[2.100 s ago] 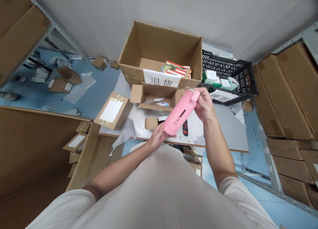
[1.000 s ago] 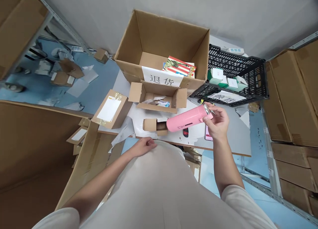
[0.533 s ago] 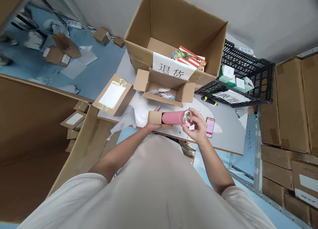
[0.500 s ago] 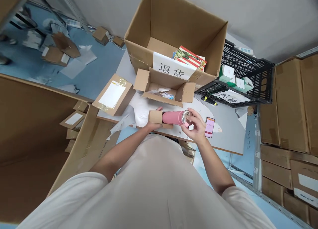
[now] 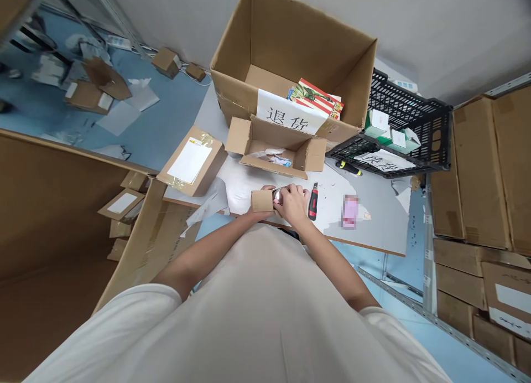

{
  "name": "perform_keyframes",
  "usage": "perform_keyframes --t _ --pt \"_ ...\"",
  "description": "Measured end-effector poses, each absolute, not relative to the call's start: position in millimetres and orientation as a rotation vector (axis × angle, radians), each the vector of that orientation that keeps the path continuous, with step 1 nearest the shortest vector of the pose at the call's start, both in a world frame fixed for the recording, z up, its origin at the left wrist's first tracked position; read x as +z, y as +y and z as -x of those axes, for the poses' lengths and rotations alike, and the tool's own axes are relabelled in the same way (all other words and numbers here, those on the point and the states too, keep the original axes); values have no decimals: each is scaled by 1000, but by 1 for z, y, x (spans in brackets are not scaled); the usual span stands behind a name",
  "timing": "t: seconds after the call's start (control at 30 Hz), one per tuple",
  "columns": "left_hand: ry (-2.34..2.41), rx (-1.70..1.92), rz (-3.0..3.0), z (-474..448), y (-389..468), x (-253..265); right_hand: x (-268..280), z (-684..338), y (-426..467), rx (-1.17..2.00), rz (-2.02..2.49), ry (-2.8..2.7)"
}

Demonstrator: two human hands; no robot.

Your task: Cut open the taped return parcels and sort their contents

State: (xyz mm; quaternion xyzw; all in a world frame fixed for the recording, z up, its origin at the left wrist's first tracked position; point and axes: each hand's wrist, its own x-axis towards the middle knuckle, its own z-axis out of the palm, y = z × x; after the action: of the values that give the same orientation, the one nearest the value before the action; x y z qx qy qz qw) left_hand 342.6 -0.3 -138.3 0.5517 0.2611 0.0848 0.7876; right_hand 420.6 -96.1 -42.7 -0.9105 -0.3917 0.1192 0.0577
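In the head view, the left hand [image 5: 256, 215] is gripping a small brown carton [image 5: 262, 201], its fingers showing along the far side, while the right hand [image 5: 293, 203] is curling around the end of a silver-topped bottle [image 5: 277, 195] at the carton's three o'clock. The bottle is lying mostly out of sight, apparently inside the carton. The left hand is probably bracing the carton against the right hand's pressure, and the carton is pointing sideways so that both hands are meeting along one line.

The red-and-black utility knife [image 5: 313, 201] is resting at three o'clock, just beside the right hand and within easy reach. The front edge of the tabletop [image 5: 385, 228] is running close at six o'clock, with the wearer's shirt [image 5: 265, 294] crowding it. An open carton [image 5: 274, 170] is limiting room at twelve o'clock, and a taped parcel [image 5: 191, 160] is standing at ten. The widest room for moving is stretching toward four o'clock, past the knife, where a blurred pink rectangle [image 5: 350, 212] is lying.
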Motion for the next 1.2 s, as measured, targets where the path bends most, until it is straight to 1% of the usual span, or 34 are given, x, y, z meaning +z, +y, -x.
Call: perform_keyframes --t 0.17,0.27,0.37,0.5,0.6,0.7,0.87,0.97,1.13,1.2 --pt "449 289 -1535 -337 -2 -144 -37 -425 -99 526 2700 -1203" --pt "405 239 -1579 -338 2 -147 -34 -435 -118 636 2451 -1218" --pt "337 154 -1599 -340 12 -145 -37 -444 -140 644 2200 -1212" --pt "319 149 -1732 -332 26 -132 -61 -439 -154 704 2087 -1071" --pt "321 172 -1781 -322 29 -120 -84 -425 -151 657 2052 -834" --pt "343 184 -1751 -316 26 -114 -94 -416 -145 602 1979 -712" --pt "381 172 -1639 -319 25 -112 -88 -423 -139 528 1924 -812" --pt "364 154 -1624 -322 28 -106 -86 -429 -136 554 1889 -870" --pt "270 88 -1765 -327 36 -87 -89 -428 -137 616 1862 -1108" --pt "275 99 -1725 -326 37 -84 -88 -426 -137 625 1889 -1090"
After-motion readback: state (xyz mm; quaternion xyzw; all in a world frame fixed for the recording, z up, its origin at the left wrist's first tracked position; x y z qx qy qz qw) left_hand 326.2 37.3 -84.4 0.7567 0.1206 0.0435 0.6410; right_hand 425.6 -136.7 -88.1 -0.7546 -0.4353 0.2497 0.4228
